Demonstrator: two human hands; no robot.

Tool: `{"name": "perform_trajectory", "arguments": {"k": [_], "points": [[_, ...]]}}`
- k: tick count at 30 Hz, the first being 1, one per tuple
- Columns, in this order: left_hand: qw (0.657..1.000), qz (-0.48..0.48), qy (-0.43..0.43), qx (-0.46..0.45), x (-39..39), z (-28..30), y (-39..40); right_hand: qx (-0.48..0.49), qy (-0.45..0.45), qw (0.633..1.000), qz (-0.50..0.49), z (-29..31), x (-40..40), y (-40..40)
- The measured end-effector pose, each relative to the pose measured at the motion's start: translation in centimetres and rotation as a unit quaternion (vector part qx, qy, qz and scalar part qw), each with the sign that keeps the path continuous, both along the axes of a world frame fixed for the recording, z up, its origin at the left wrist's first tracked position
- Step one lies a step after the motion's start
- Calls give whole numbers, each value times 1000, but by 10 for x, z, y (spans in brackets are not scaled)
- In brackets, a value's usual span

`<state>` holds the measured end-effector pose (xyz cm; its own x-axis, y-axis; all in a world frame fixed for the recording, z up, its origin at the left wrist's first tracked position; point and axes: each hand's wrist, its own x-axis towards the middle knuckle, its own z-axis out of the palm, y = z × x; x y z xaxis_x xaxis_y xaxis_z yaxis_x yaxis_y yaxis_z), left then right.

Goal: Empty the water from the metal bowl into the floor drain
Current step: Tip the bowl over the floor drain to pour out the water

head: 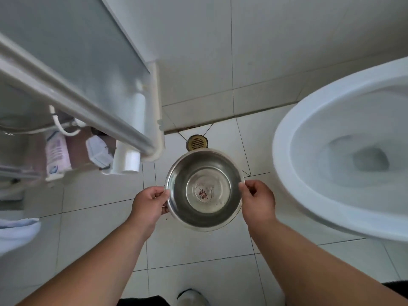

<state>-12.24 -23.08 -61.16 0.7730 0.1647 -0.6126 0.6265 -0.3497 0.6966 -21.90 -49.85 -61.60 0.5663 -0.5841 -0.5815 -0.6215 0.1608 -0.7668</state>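
Over the tiled floor [92,235], the left hand [148,205] and right hand [257,200] are gripping opposite sides of the metal bowl [204,188] by its rim, holding it level. Shallow water is lying in the bowl's base. The floor drain [197,142] is sitting just beyond the far rim, with the toilet [344,151] standing to the right.

Floor drain [197,143] half behind the bowl [204,191] rim; toilet [344,151] cut off at right.
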Motion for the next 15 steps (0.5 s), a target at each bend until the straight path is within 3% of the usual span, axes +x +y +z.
{"name": "perform_trajectory", "arguments": {"k": [15], "points": [[999,32,-26,-18,56,-95,-24,-54,-52,997,19,-107,78,-22]]}}
